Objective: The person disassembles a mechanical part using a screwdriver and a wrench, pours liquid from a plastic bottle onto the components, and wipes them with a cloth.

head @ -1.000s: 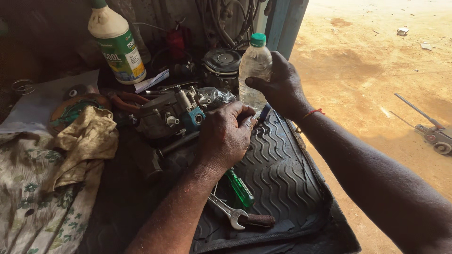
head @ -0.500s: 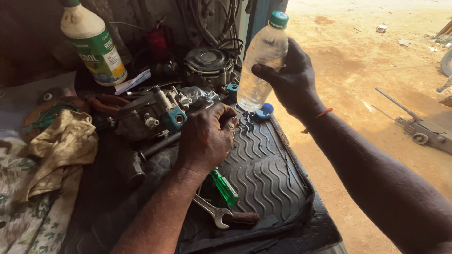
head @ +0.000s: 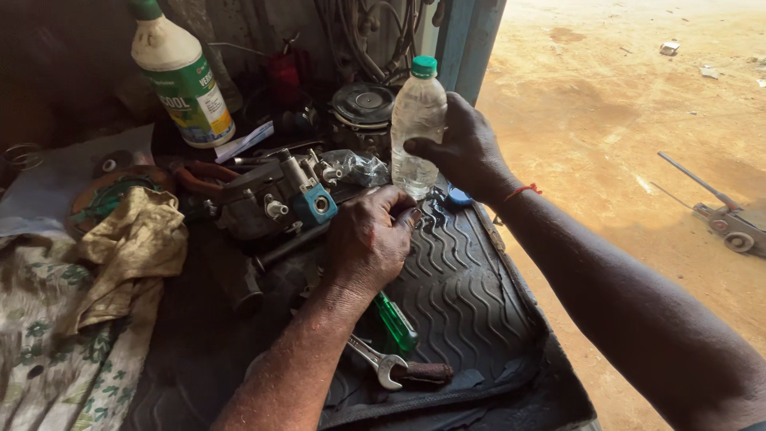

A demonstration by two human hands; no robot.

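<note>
left hand [head: 369, 239]: bare, no glove or ring, grime dark in the knuckle creases and on the fingers
right hand [head: 463, 148]: bare, smudged with dirt, nails short
right wrist: thin red thread [head: 520, 191] tied round it as a band
forearms: both bare to the edge of the view, no sleeves showing, no watch, fine hair and dusty marks

A right hand [head: 463, 148] grips a clear plastic bottle [head: 416, 128] with a green cap, held upright above a ribbed black rubber mat [head: 471, 295]. The left hand [head: 369, 239] rests curled on the mat beside a grimy metal engine part [head: 275, 195]. A green-handled screwdriver [head: 396, 321] and a spanner [head: 375, 361] lie just beneath the left wrist.
</note>
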